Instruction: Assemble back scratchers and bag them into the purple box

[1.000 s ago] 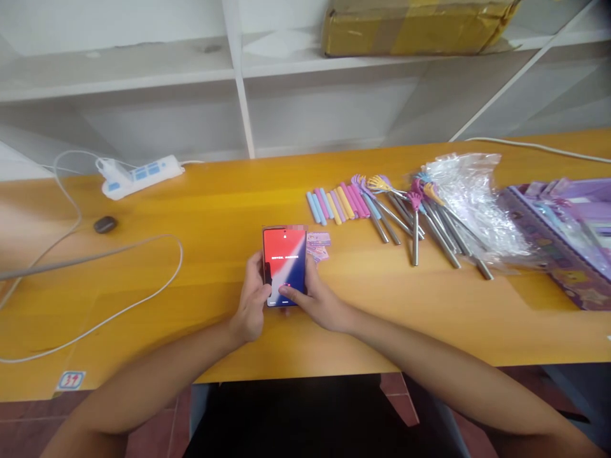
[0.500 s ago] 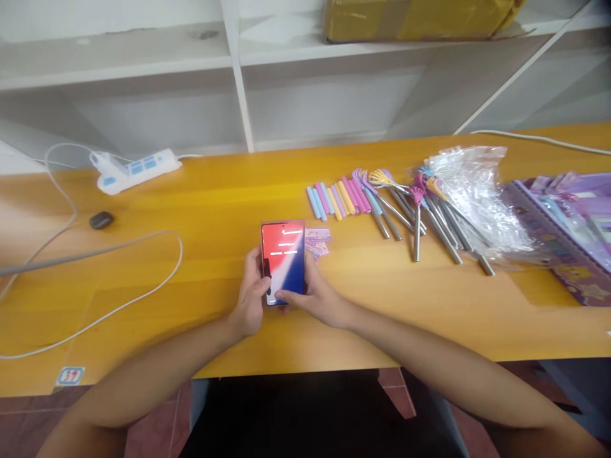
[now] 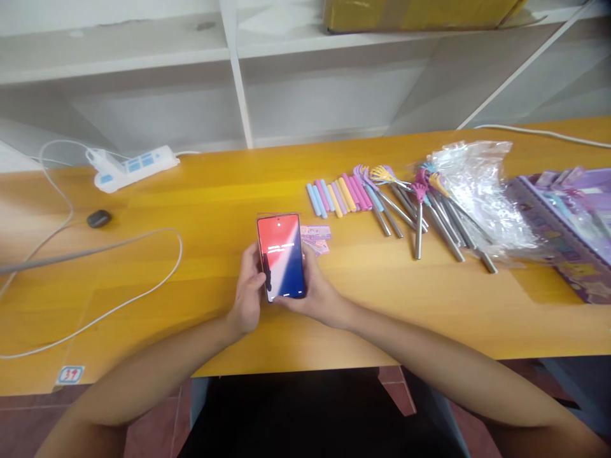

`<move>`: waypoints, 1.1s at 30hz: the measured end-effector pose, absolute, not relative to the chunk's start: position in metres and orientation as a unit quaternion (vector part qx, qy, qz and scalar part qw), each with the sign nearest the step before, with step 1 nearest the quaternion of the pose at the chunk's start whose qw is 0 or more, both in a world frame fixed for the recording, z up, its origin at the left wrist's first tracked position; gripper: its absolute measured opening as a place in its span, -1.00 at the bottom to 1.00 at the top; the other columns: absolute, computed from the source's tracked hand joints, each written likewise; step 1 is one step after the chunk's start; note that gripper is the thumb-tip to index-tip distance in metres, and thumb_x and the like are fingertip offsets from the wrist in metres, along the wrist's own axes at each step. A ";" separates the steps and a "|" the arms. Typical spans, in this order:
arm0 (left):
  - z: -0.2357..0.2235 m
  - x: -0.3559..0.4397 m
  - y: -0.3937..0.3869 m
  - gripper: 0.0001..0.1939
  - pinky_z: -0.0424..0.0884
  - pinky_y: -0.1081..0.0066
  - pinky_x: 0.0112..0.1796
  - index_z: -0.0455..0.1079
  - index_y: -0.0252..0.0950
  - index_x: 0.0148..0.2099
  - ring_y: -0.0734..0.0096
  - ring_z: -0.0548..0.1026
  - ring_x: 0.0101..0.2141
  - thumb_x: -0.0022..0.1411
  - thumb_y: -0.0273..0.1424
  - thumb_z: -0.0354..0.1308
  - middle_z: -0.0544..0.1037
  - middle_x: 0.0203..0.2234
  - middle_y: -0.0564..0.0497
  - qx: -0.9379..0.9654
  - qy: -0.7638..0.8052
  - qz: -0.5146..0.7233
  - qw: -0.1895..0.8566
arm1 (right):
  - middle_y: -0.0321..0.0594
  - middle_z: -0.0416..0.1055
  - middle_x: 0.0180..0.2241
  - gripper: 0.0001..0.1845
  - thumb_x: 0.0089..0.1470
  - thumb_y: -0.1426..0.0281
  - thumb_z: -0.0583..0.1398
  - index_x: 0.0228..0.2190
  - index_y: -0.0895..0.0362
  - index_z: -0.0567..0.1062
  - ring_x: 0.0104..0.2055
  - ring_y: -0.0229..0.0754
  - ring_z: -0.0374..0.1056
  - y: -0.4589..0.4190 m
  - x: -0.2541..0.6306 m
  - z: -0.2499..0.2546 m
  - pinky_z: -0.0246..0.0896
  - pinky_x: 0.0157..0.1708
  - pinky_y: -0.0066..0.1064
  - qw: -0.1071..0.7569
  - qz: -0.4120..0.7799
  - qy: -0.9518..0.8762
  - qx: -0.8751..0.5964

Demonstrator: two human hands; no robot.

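Biggest thing here is the white shelving (image 3: 119, 67) along the back, flat painted boards with some scuffs. Then the long surface (image 3: 214, 203), glossy yellow-orange with a wood-look finish. A brown carton (image 3: 415, 14) sits on a shelf, cut off by the top edge, so no clue what's inside. Over on the right there's a purple printed box (image 3: 556, 238), scalloped along the rim, open on top, with slim clear-wrapped bits in it, too blurry to name. Left of it, a crinkly see-through plastic bag (image 3: 491, 197), super shiny; can't make out its contents through the glare. Next to and partly against that, a loose fan of metal rods (image 3: 419, 232), smooth and silvery with little hand-shaped plastic heads in pink, yellow, purple and blue. White power strip (image 3: 136, 166) at back left, blue socket faces, something plugged in.

Left grip (image 3: 248, 292) and right grip (image 3: 322, 292) are both clamped on a phone (image 3: 284, 261), one per long side. It's a flat rounded slab, screen lit red, pale and blue, held upright-ish over the front middle of the surface.

Smaller stuff: a row of matte-looking pastel tubes (image 3: 341, 195), pink-purple printed cards (image 3: 316, 232) just right of the phone, and a rounded black lump (image 3: 98, 218) near the power strip.
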State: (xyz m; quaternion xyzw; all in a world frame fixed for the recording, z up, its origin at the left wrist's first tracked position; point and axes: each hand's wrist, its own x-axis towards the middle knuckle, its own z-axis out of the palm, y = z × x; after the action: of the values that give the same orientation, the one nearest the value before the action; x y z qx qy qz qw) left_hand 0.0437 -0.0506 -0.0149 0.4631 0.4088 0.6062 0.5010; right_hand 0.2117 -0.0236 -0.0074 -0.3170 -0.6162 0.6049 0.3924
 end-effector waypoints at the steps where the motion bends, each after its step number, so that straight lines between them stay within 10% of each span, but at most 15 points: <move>1: -0.015 0.044 -0.050 -0.42 0.31 -0.04 0.31 0.30 -0.11 0.36 -0.10 0.33 0.34 0.38 -0.07 0.15 0.41 0.30 -0.12 0.463 0.408 0.608 0.500 | 0.08 0.16 0.33 0.17 0.02 0.30 0.48 0.43 0.00 -0.06 0.42 0.13 0.15 -0.024 0.212 -0.007 0.10 0.43 0.11 0.392 0.607 -0.615 -0.315; 10: -0.016 0.044 -0.051 -0.43 0.31 -0.05 0.29 0.28 -0.11 0.34 -0.10 0.36 0.31 0.38 -0.06 0.16 0.43 0.28 -0.13 0.481 0.424 0.601 0.477 | 0.04 0.25 0.25 -0.01 0.18 0.32 0.37 0.39 -0.01 -0.08 0.31 0.09 0.28 -0.026 0.217 -0.008 0.28 0.34 0.07 0.374 0.630 -0.610 -0.302; 18: -0.016 0.043 -0.050 -0.46 0.47 -0.03 0.11 0.29 -0.13 0.32 -0.13 0.43 0.22 0.40 -0.07 0.17 0.45 0.22 -0.14 0.477 0.414 0.605 0.485 | -0.09 0.28 0.13 -0.09 0.15 0.43 0.23 0.36 -0.14 -0.10 -0.31 -0.23 0.42 -0.027 0.219 -0.008 0.57 -0.29 -0.17 0.338 0.709 -0.551 -0.281; 28: -0.024 0.036 -0.049 -0.49 0.52 0.15 -0.19 0.28 -0.08 0.33 0.08 0.54 -0.14 0.44 -0.08 0.15 0.53 -0.13 -0.07 0.477 0.413 0.588 0.506 | 0.02 0.10 0.31 -0.11 0.10 0.41 0.21 0.36 -0.08 -0.04 0.07 0.03 0.36 -0.027 0.216 -0.001 0.54 -0.37 -0.25 0.355 0.669 -0.574 -0.311; 33: -0.025 0.036 -0.049 -0.49 0.50 0.18 -0.24 0.28 -0.08 0.34 0.12 0.54 -0.20 0.45 -0.08 0.15 0.53 -0.16 -0.07 0.477 0.412 0.589 0.506 | -0.02 0.23 0.24 -0.14 0.13 0.38 0.18 0.38 -0.05 -0.01 0.26 0.13 0.25 -0.026 0.219 -0.002 0.51 0.06 0.07 0.354 0.625 -0.613 -0.329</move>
State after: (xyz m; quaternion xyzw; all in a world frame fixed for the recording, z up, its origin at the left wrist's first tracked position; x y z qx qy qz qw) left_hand 0.0358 -0.0485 -0.0248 0.4765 0.4124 0.5888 0.5061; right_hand 0.2191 -0.0262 -0.0022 -0.3293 -0.6131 0.6249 0.3537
